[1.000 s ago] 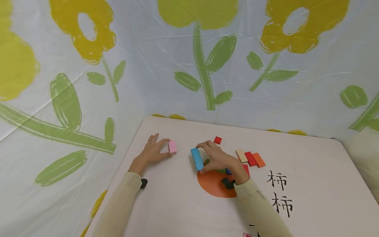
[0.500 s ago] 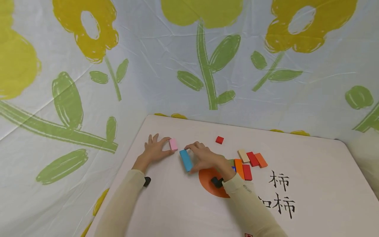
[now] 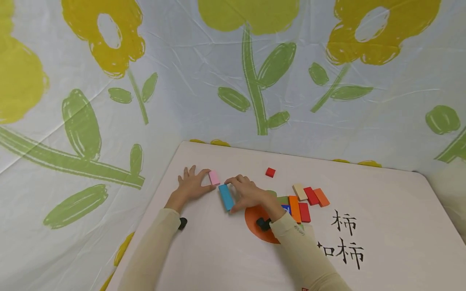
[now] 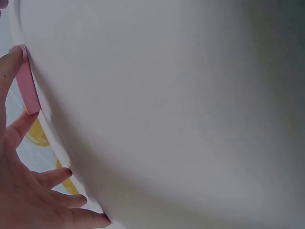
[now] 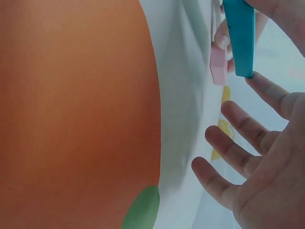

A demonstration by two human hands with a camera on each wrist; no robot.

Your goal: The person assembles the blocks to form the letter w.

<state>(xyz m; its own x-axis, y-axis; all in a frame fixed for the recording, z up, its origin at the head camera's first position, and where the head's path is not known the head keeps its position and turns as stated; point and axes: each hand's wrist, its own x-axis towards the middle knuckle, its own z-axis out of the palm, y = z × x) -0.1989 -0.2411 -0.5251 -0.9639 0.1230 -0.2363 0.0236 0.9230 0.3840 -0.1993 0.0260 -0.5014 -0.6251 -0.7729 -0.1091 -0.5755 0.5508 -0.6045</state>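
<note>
My left hand [image 3: 190, 186] pinches a pink block [image 3: 214, 178] by its two ends between thumb and index finger, low over the table. In the left wrist view the pink block [image 4: 28, 88] stands on edge between the thumb and a fingertip, the other fingers spread. A longer blue block [image 3: 226, 197] is pinched end to end by my right hand [image 3: 249, 193], just right of the pink one. The right wrist view has the blue block [image 5: 240, 38] in front of the pink block [image 5: 218, 64]. Whether the two blocks touch, I cannot tell.
A small red block [image 3: 270, 172] lies farther back. To the right lie a beige block [image 3: 300, 192], a red one, an orange block [image 3: 321, 197], and a cluster with an upright orange block [image 3: 294, 209]. The white tablecloth [image 3: 204, 250] bears a printed orange circle and black characters.
My right hand has carried the blue block leftward, close to the pink block. The left hand keeps its pinch on the pink block and has hardly moved.
</note>
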